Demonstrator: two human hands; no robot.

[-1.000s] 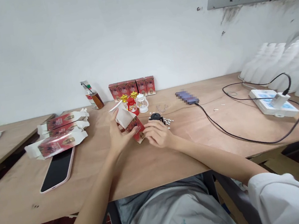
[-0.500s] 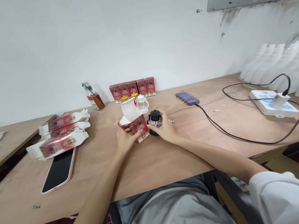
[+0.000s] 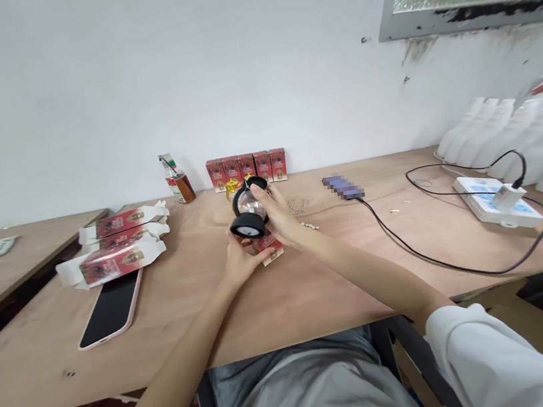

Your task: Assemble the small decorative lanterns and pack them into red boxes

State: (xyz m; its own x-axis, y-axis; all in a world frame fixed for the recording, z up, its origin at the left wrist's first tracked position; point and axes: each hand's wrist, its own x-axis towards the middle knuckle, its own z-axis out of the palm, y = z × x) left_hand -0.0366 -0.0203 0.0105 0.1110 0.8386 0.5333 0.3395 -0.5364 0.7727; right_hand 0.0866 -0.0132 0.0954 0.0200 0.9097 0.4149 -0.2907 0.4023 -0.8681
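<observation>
My right hand [image 3: 280,214] is closed around a small black lantern [image 3: 250,208] with a clear globe. The lantern is tilted, its round base facing toward me, just above a red printed box [image 3: 272,249]. That box stands on the table with my left hand [image 3: 243,261] wrapped around its lower part; its open top is mostly hidden behind the lantern. Behind them a gold-topped lantern [image 3: 232,187] shows in part. Small metal bits [image 3: 298,206] and several button cells [image 3: 310,226] lie to the right of my right hand.
Several closed red boxes [image 3: 246,166] line the wall. At left, unfolded red cartons [image 3: 121,248] overlap a phone [image 3: 110,308]. A bottle of brown liquid [image 3: 178,181] stands near the wall. To the right are another phone [image 3: 343,186], a black cable [image 3: 425,259], a power strip [image 3: 496,199] and stacked white plastic pieces [image 3: 514,135].
My right hand has lifted the black lantern from beside the box, moved it left over the box and tipped it. My left hand still holds the box.
</observation>
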